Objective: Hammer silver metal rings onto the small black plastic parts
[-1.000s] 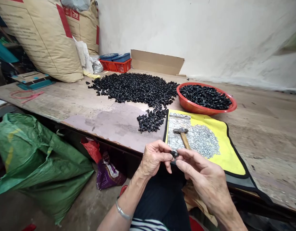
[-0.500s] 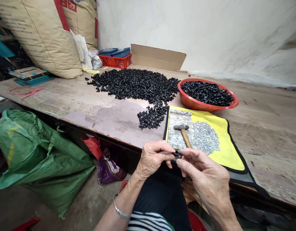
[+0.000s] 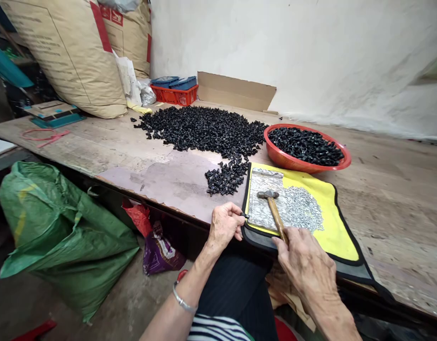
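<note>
My left hand (image 3: 225, 221) pinches a small black plastic part (image 3: 245, 215) between thumb and fingertips, at the left edge of the yellow cloth (image 3: 332, 227). My right hand (image 3: 307, 263) is closed around the lower end of the wooden handle of a hammer (image 3: 275, 208). The hammer's head rests over a worn, whitish flat block (image 3: 257, 189) on the cloth. Beside the block lies a heap of tiny silvery metal pieces (image 3: 305, 208).
A large pile of black parts (image 3: 204, 125) spreads over the wooden table (image 3: 140, 166), with a smaller cluster near the cloth. An orange-red basin (image 3: 285, 161) holds more. Paper sacks (image 3: 69, 57) and a red basket (image 3: 175, 96) stand behind; a green sack (image 3: 62, 232) sits below.
My hands have moved apart. The left has carried the black part leftward, and the right has let go of it and taken hold of the hammer handle.
</note>
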